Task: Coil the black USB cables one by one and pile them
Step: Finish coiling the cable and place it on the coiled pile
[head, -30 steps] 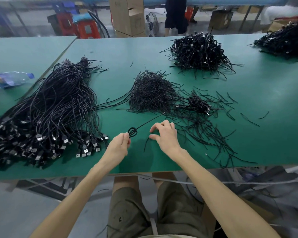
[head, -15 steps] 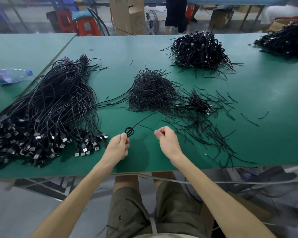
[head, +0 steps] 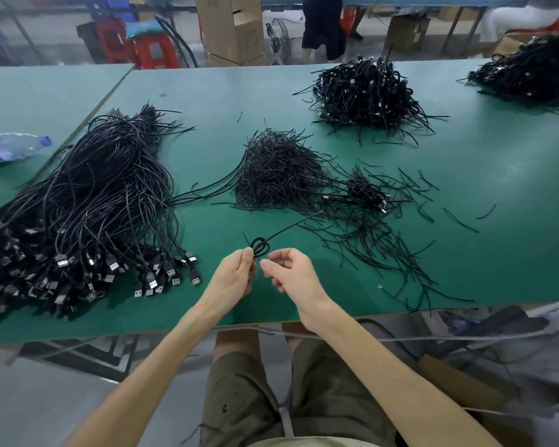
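My left hand (head: 234,279) pinches a small coil of black USB cable (head: 260,247) just above the green table (head: 207,101); a loose tail runs up and right from the coil. My right hand (head: 289,274) is close beside it, thumb and forefinger pinched at the coil's lower edge. A big bundle of uncoiled USB cables (head: 88,201) with plugs toward me lies at the left. A few coiled cables (head: 367,190) rest at centre right. A large heap of coiled cables (head: 365,91) sits farther back.
A mound of short black ties (head: 278,172) lies in the middle, with loose ties (head: 400,253) scattered to its right. Another cable heap (head: 530,69) is at the far right. A plastic bottle (head: 12,148) lies at the left. Boxes and stools stand beyond the table.
My right hand moved left from beside the ties to the coil and now pinches at it. The left hand stayed put with the coil.
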Available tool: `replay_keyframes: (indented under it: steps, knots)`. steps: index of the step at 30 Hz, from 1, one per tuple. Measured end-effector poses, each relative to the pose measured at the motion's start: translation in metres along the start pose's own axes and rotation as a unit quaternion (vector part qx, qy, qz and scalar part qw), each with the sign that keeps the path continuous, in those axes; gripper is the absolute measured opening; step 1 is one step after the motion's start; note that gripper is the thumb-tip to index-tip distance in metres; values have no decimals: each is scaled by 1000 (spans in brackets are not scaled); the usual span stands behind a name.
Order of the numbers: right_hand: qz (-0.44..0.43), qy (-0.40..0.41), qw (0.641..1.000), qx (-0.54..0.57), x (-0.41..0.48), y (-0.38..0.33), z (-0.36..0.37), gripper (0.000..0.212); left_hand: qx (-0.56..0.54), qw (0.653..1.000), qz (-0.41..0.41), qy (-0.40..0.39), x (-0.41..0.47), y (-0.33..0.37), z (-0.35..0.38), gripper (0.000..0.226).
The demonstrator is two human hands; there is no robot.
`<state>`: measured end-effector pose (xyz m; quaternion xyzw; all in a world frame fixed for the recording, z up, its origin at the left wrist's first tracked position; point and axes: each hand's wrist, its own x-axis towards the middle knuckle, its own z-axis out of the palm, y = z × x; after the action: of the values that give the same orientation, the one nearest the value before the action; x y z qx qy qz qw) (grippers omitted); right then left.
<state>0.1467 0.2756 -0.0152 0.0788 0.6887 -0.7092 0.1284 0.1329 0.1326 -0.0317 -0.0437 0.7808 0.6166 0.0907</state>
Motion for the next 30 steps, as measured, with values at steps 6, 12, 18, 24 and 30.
replay_keyframes:
  steps: [6, 12, 18, 24, 30]
  knots:
    - [32, -24, 998, 47, 2, 2, -6, 26, 4, 999, 4, -40, -1, -5, -9, 40]
    - [40, -46, 996, 58, 1, 5, -11, 31, 12, 999, 2, -53, -5, -1, -7, 41]
    - [9, -100, 994, 53, -2, 4, -20, 41, -41, 993, -49, -96, -15, 15, -10, 39]
    - [-68, -245, 966, 53, -8, -5, -34, 61, -105, 962, -88, -238, -27, 30, -27, 37]
    - [-101, -235, 967, -5, -13, -4, -34, 44, -70, 957, -96, -266, -32, 31, -31, 36]
